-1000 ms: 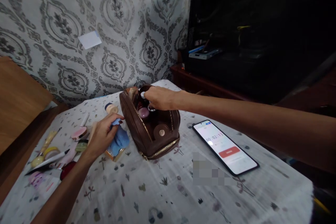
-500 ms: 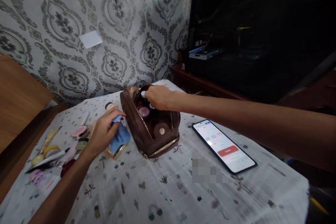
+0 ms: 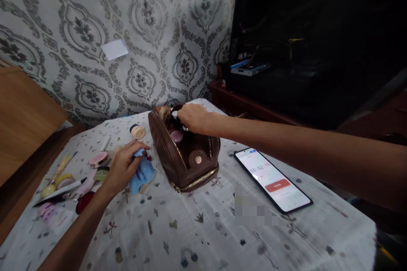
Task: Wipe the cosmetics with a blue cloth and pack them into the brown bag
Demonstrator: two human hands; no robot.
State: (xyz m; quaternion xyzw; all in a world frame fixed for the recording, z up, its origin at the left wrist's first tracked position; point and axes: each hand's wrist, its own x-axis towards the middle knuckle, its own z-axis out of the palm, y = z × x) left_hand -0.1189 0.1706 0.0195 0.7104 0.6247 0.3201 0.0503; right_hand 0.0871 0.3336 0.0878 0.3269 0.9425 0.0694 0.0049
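Observation:
A brown makeup bag point(image 3: 168, 148) stands unzipped on the cloth-covered table. My right hand point(image 3: 193, 118) reaches into its far end with fingers curled down; a white round cap point(image 3: 174, 114) shows beside the fingertips, and whatever they hold is hidden. Inside the bag sits a pinkish round container point(image 3: 177, 136). Left of the bag, my left hand point(image 3: 127, 163) is closed on a crumpled blue cloth point(image 3: 142, 173), which hangs to the table. Just beyond that hand lies a small beige jar with a dark lid point(image 3: 137, 131).
On the left lie several cosmetics, among them a pink compact point(image 3: 98, 159), a green-lidded jar point(image 3: 101, 173), a white pen-like tube point(image 3: 71, 186) and a pink bottle point(image 3: 55, 216). A phone point(image 3: 273, 182) showing a timer lies to the right. Behind it stands a dark television point(image 3: 318, 21).
My left hand has drawn slightly left and down with the blue cloth, uncovering more of the beige jar. My right hand remains inside the bag. The view has shifted slightly.

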